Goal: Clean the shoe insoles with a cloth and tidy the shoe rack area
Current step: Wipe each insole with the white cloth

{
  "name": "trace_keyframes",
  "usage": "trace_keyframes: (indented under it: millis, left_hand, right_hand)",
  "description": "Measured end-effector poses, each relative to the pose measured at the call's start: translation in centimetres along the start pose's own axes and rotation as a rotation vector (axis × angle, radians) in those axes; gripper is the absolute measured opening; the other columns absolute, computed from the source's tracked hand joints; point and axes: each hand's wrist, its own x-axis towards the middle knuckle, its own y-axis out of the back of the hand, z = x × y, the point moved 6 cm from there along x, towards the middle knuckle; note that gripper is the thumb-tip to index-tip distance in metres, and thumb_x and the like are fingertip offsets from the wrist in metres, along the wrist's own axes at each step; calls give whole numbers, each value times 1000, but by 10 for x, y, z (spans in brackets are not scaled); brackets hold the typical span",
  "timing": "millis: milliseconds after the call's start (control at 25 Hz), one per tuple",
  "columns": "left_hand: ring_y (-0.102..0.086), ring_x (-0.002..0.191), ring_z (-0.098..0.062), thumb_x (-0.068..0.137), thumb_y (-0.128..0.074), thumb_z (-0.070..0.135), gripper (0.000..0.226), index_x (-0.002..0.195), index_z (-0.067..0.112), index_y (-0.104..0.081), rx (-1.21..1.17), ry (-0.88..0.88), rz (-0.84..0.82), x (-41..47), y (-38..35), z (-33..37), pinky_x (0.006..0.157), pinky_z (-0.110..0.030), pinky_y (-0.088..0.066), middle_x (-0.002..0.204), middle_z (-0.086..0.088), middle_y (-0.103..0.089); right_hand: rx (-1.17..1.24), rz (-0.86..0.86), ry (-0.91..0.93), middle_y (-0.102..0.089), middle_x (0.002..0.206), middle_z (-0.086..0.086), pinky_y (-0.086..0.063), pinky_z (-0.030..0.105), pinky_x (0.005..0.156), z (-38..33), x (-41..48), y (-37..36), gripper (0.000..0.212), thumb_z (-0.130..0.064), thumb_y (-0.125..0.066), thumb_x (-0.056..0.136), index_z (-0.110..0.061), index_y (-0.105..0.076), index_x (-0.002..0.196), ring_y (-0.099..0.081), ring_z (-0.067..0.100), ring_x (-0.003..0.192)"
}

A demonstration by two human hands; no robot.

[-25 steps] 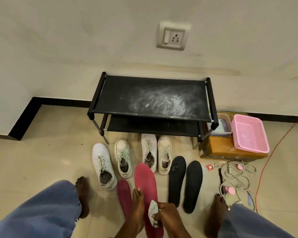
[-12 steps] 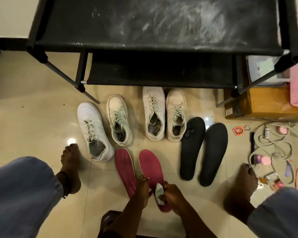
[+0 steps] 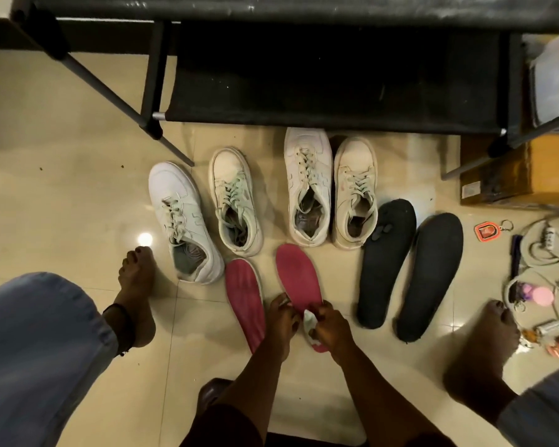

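Tile floor (image 3: 78,188): left hand (image 3: 281,321) holds red insole (image 3: 299,275) (heel), right hand (image 3: 331,327) pinches cloth (image 3: 309,319).

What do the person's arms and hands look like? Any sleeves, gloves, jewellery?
Left hand and right hand are bare: no gloves, and no rings or watch visible. Left forearm and right forearm are uncovered. Dark cloth, probably a short sleeve, starts higher up the left arm.

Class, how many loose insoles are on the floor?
4: left pink insole, right pink insole (held) at centre; left black insole, right black insole rightwards. Others may sit inside shoes.
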Motion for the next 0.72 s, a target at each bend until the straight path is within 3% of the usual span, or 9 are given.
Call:
trace_keyframes:
  millis: [80, 160, 240, 320, 440, 520, 640, 720]
  left_hand:
    - [-48, 63, -13, 94, -36, -4, 31, 85, 19, -53, -83, -12, 54, -9, 12, 4, 59, -23, -37, 73, -4, -50]
    - [-55, 64, -16, 93, -39, -7, 29, 82, 14, -55, -131, -72, 156, -15, 36, 8, 58, -19, -44, 77, -9, -55]
    - [-61, 87, -30, 93, -45, 0, 19, 94, 8, -63, -36, -89, 369, -18, 69, 7, 77, -27, -51, 96, -15, -63]
    - [-55, 112, -33, 94, -46, 8, 28, 119, 7, -59, 88, -38, 462, -12, 95, -2, 98, -39, -44, 120, -13, -60]
    - [-49, 119, -37, 93, -45, 6, 36, 128, 2, -51, 99, 60, 387, 1, 109, -21, 102, -42, -40, 130, -16, -54]
    - [-52, 112, -36, 93, -44, 6, 31, 123, 1, -50, 75, 105, 334, 8, 110, -31, 95, -40, -43, 124, -18, -56]
    - [-54, 97, -28, 93, -48, 6, 23, 115, 12, -45, -25, 101, 265, 4, 105, -35, 83, -34, -43, 110, -13, -55]
    - [-54, 89, -21, 95, -49, 13, 22, 116, 17, -43, -41, 125, 183, -5, 96, -33, 78, -33, -40, 104, -9, -56]
  right_hand:
    - [-51, 116, 37, -47, 138, 12, -45, 30, 88, 0, -7, 2, 36, -25, -49, 95, -13, -51, 129, -54, 31, 114]
    - [-43, 181, 97, -52, 133, 11, -42, 32, 97, -1, -16, -4, 33, -17, -54, 92, -12, -57, 124, -54, 31, 114]
    - [53, 79, 125, -59, 122, 14, -45, 33, 93, 0, -20, -24, 34, 1, -60, 83, -10, -64, 115, -56, 31, 111]
    - [180, -96, 77, -51, 130, 9, -48, 34, 88, 2, -18, -49, 41, 15, -59, 76, -8, -65, 109, -50, 28, 118]
    - [68, -306, 107, -31, 141, -7, -48, 24, 79, 1, -9, -80, 60, 17, -53, 79, -8, -47, 133, -44, 24, 124]
    - [31, -356, 105, -42, 139, 2, -49, 24, 69, -3, -5, -94, 63, 12, -50, 83, -10, -36, 140, -52, 23, 104]
    - [-18, -325, 133, -60, 111, 9, -50, 38, 83, -7, -3, -98, 50, -2, -56, 85, -9, -45, 132, -56, 22, 93]
    - [45, -342, 87, -63, 106, 14, -50, 38, 82, -4, -6, -92, 49, 4, -58, 80, -6, -52, 127, -61, 28, 96]
